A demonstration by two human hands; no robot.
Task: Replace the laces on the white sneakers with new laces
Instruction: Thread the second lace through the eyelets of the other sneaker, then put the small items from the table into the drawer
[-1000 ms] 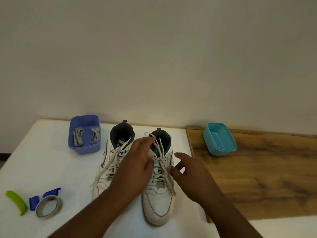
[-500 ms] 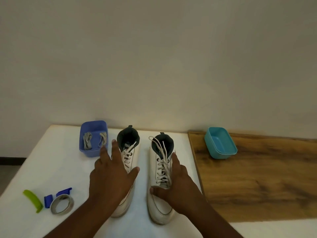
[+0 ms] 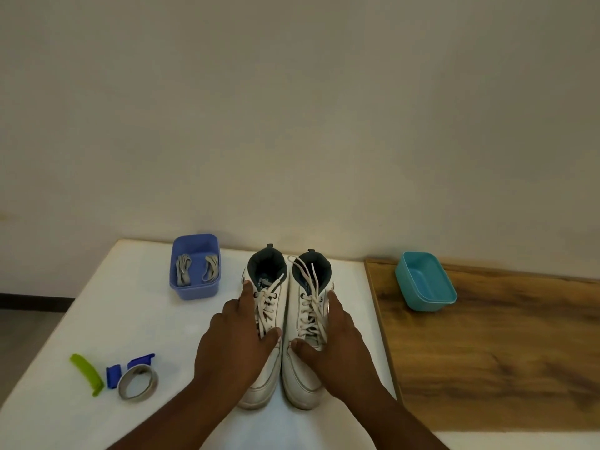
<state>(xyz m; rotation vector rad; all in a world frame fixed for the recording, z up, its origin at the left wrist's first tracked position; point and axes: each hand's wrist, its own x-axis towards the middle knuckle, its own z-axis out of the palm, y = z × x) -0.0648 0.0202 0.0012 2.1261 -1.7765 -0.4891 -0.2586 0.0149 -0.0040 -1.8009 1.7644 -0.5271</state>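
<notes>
Side by side mid-bench, sneakers (image 3: 300,345), old laces (image 3: 310,306) still threaded. Likely light, stiff-soled, soft-sided; laces limp, best pinched at loose ends near the collars. Left hand (image 3: 233,345) and right hand (image 3: 337,339) laid flat along outer sides, fingers straight, gripping nothing. New laces (image 3: 194,267) far left in purple tub (image 3: 194,292).

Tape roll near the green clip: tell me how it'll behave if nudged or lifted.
The tape roll lies flat on its side on the white table, so a nudge would probably slide it rather than roll it. It is a thin, hollow ring, so likely light. Stood on edge, it might roll toward the blue clip or green clip.
</notes>
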